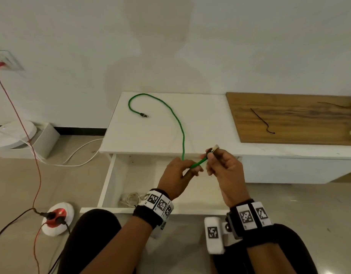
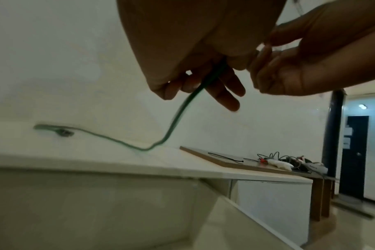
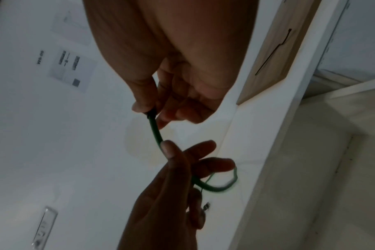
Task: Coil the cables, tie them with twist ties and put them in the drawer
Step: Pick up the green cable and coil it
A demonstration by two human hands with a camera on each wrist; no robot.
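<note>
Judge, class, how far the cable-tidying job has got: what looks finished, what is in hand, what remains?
Done: one pale coiled cable already lies in the open drawer. In hand: the right hand pinches the green cable at its plug end, the left hand holds it just below; most of it lies uncoiled on the white top. Left: coiling, tying with the black twist tie, storing.

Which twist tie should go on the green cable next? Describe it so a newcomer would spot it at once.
Start at the white cabinet top above the open drawer, then look right to the wooden board lying on it. The black twist tie lies loose on the board's left part, a thin dark wire with a bent lower end. It is nearer the green cable than the brownish strand at the board's far right.
</note>
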